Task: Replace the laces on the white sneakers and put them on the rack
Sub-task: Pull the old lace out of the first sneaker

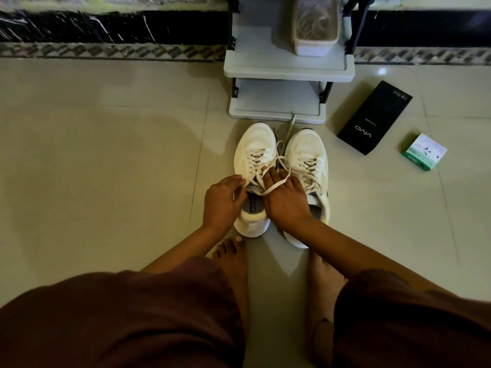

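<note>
from the head camera, the two white sneakers stand side by side on the tiled floor just in front of the rack [288, 69], toes toward it: the left sneaker [253, 155] with its opening facing the person, the right sneaker [308, 158] touching it along the inner edge. both look laced most of the way up, so the step in hand seems to be finishing the top of the left sneaker. the left hand [223, 199] has its fingers curled and pinches the lace [275, 185] at the upper left eyelets; the right hand [285, 193] lies over the gap between the two sneakers with a loop of the lace draped across its back, and its fingertips are hidden among the crossings, so whether they grip the lace cannot be told. a loose lace end [291, 123] trails forward between the toes toward the foot of the rack. to do this well, the person would likely need to keep the flat lace untwisted, draw both ends to even length, and tighten row by row rather than only at the top. the trailing end could snag under the right sneaker. a tub [313, 35] holding what look like laces sits on the upper shelf, leaving bare shelf beside it. a black box [374, 118] and a small green box [423, 152] lie on the floor to the right, well apart from the sneakers.
</note>
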`<move>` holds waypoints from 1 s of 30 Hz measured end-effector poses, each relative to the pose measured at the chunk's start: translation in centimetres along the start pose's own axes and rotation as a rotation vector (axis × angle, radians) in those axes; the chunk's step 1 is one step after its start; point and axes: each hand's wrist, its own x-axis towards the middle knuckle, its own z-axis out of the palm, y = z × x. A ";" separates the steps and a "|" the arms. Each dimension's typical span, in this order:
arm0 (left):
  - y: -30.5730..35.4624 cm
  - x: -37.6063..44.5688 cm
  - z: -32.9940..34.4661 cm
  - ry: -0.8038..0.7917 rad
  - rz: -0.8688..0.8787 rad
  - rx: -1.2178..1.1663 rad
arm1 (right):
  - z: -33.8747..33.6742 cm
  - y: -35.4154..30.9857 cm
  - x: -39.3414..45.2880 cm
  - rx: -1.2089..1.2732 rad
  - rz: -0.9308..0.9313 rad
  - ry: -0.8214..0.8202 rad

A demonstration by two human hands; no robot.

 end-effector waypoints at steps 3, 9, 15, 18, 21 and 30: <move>0.0 -0.1 -0.7 0.023 0.063 -0.016 | 0.1 0.1 -0.1 -0.006 -0.006 0.005; 0.8 1.0 -1.4 -0.221 0.329 0.335 | 0.2 0.1 0.1 0.004 -0.007 0.011; 1.3 1.4 -1.1 -0.171 0.315 0.269 | 0.1 0.2 0.0 -0.004 -0.018 0.015; 2.8 2.4 -2.1 -0.134 0.043 -0.223 | 0.3 0.3 0.0 -0.034 -0.022 -0.010; 5.4 4.4 -3.8 -0.058 -0.048 -0.671 | 0.4 0.3 0.1 -0.028 -0.019 -0.020; 0.5 4.5 -2.7 -0.477 -0.050 0.034 | -1.3 0.6 0.3 0.189 -0.039 0.105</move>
